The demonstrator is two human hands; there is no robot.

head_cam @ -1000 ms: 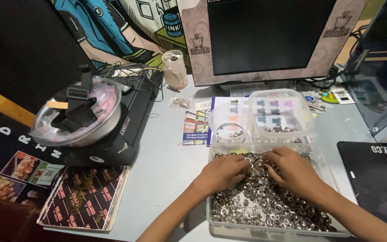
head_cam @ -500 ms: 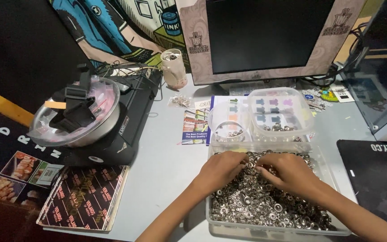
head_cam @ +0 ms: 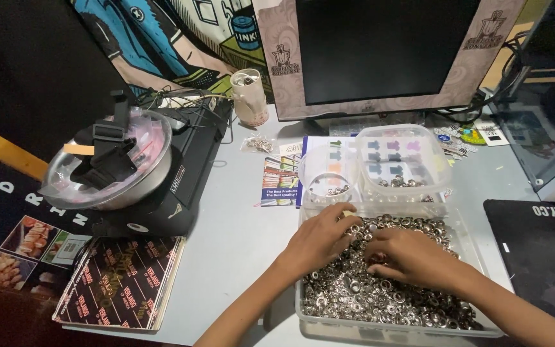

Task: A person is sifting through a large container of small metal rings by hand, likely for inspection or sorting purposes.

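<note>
A pale grey tabletop (head_cam: 239, 231) fills the scene under dim indoor light — a dark, switched-off flat monitor in a patterned beige frame (head_cam: 380, 51) stands at its far edge. Behind hangs a blue comic-style cloth (head_cam: 162, 38); left of it the room falls to black.

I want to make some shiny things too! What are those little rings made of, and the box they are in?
The little rings look like metal, probably steel or nickel-plated: silvery, bright and glinting under the light. The box holding them looks like clear plastic, since you can see the rings through its thin, slightly cloudy wall. Both the left hand and the right hand rest on the pile.
</note>
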